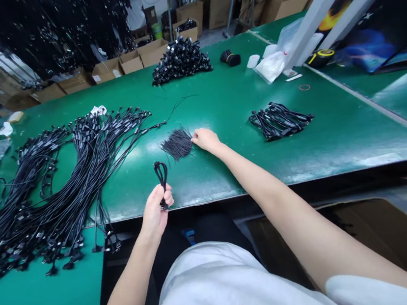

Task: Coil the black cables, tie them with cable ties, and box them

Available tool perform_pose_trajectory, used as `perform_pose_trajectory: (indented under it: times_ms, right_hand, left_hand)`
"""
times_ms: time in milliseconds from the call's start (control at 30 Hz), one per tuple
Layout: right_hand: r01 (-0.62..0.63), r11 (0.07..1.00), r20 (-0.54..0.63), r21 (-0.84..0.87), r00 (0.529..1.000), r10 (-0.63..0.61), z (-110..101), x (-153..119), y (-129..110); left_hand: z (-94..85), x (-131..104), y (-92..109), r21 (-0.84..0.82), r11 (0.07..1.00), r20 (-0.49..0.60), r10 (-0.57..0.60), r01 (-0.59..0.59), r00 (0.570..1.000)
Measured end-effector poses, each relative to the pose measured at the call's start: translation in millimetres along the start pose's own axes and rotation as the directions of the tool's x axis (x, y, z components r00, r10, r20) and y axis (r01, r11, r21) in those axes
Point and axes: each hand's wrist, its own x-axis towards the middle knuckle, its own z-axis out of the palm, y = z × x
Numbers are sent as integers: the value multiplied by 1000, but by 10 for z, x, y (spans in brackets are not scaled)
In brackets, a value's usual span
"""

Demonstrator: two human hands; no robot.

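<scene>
My left hand (158, 202) is closed around a folded black cable (161, 171), held upright just over the table's front edge. Loops of the cable stick out above the fist, and a short end shows below it. Further up, my right hand (206, 140) reaches to the right side of a pile of thin black twist ties (177, 144). Its thumb and forefinger are pinched at the pile's edge; whether a tie is between the fingertips is too small to make out.
Long loose black cables (90, 171) spread over the left of the green table (225, 179). Bundled cables (280, 120) lie at right, and a heap of them (181, 60) at the back. Plastic bags (272, 65) and a tape measure (321, 57) sit by a white post (323, 9).
</scene>
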Motion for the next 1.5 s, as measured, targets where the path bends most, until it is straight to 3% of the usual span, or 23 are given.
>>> perform_pose_trajectory:
  times_ms: [133,267,367,433,500,633,733,833,900,1033,1100,1133,1167,1233,1300,1333,1500]
  right_hand:
    - [-4,1000,-62,-27,998,2,-147,-163,-19]
    - [8,1000,-195,-29,981,-13,-319,-627,-97]
    - [266,948,-130,174,961,-246,-344,-1093,-297]
    - [434,814,-17,387,886,-464,-311,-1354,-467]
    - [485,750,3,449,839,-544,-266,-1499,-598]
    - [376,925,-111,47,922,-370,-220,-1426,-626]
    - [283,946,-102,-161,948,-301,-230,-1299,-563]
    - [306,945,-132,-116,938,-320,-246,-1316,-564]
    - [409,912,-87,29,910,-406,-256,-1397,-597]
    - [560,781,6,276,811,-585,-273,-1587,-679]
    - [630,754,-58,183,773,-632,-284,-1649,-724]
    - [681,728,-104,84,732,-673,-291,-1664,-747]
    - [735,678,-143,-31,668,-730,-299,-1666,-770]
    - [824,512,-150,-242,489,-859,-323,-1638,-808]
    - [878,333,-68,-345,331,-941,-355,-1584,-829]
    - [895,267,-15,-358,280,-960,-373,-1559,-834]
    - [931,66,174,-360,137,-975,-440,-1535,-820]
  left_hand:
    - [-10,-41,50,-45,999,-22,-12,11,1000]
    - [-7,-60,53,-44,999,-8,4,-4,1000]
    - [55,-35,11,-25,1000,39,1,0,999]
    - [103,-5,-23,1,1000,64,-10,10,998]
    - [129,28,-48,36,999,63,-1,-1,998]
    - [85,73,-52,68,997,14,47,-47,999]
    - [32,80,-44,48,998,-6,45,-45,999]
    - [21,81,-53,33,999,-1,13,-13,1000]
    - [29,89,-64,28,1000,17,-2,1,1000]
    - [22,128,-95,177,980,34,91,-95,995]
    - [6,144,-115,379,904,19,207,-198,978]
    - [-2,147,-124,475,844,22,271,-248,962]
    - [-9,147,-130,557,778,38,325,-290,945]
    - [-21,140,-129,662,666,90,386,-344,918]
    - [-38,133,-109,715,608,130,371,-346,920]
    - [-52,133,-96,729,601,143,336,-328,931]
    - [-161,176,-75,591,792,170,64,-153,983]
